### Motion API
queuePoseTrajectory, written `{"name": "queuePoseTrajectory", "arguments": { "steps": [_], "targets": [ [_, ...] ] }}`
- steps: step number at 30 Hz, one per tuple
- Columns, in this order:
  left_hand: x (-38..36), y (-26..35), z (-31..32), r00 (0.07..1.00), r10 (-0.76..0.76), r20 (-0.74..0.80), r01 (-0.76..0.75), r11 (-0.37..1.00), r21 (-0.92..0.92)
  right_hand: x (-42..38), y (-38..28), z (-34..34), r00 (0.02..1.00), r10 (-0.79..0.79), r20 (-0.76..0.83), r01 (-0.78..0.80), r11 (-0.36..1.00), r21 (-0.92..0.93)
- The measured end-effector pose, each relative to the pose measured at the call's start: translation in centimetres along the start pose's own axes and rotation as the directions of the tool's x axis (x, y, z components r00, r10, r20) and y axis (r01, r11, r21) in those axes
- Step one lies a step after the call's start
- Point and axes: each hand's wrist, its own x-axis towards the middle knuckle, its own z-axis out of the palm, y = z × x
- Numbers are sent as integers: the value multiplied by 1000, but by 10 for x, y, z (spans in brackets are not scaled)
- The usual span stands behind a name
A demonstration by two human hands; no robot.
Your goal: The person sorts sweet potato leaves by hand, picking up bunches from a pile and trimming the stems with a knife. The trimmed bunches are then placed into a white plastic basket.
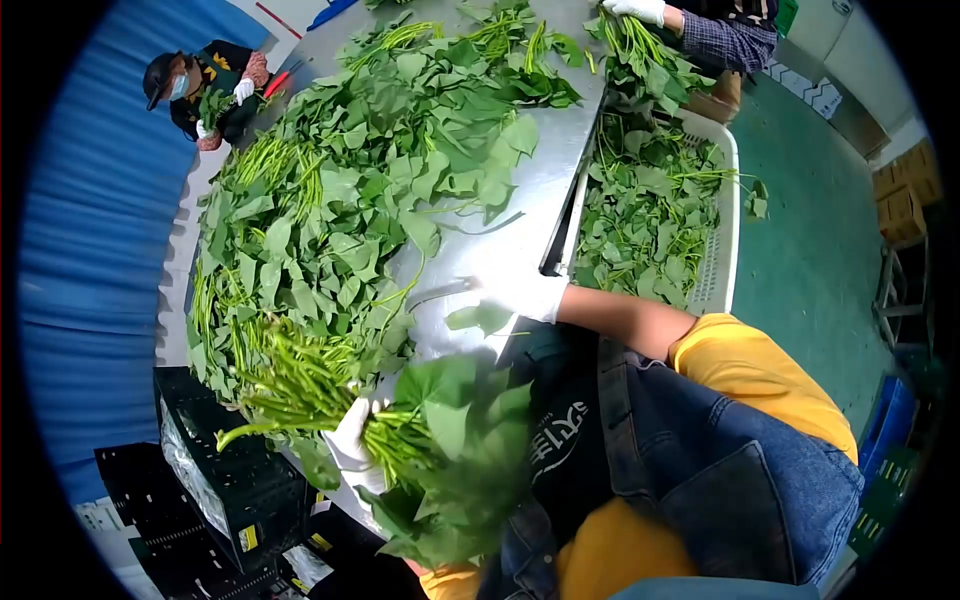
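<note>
My left hand (352,440), in a white glove, is closed round the stems of a bunch of leafy greens (400,435). The cut stem ends point left, and the broad leaves hang to the right, blurred near my body. My right hand (528,296), also white-gloved, is over the metal table (560,135) near its edge. A thin grey blade, apparently a knife (440,292), sticks out from its fingers, which are washed out by glare. A loose leaf (478,318) is just below that hand. A large pile of the same greens (340,200) covers much of the table.
Beside the table stands a white plastic crate (728,200) holding leafy greens. A co-worker (205,90) holds greens at the far left; another person's gloved hand (640,10) grips a bunch above the crate. Black crates (240,500) are stacked at lower left, cardboard boxes (905,190) at right.
</note>
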Motion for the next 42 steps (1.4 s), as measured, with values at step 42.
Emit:
{"name": "queuePoseTrajectory", "arguments": {
  "steps": [42],
  "targets": [
    [79, -153, 273, 845, 249, 474, -534, 324, 781, -97, 78, -126, 885, 418, -205, -392, 907, 154]
  ]
}}
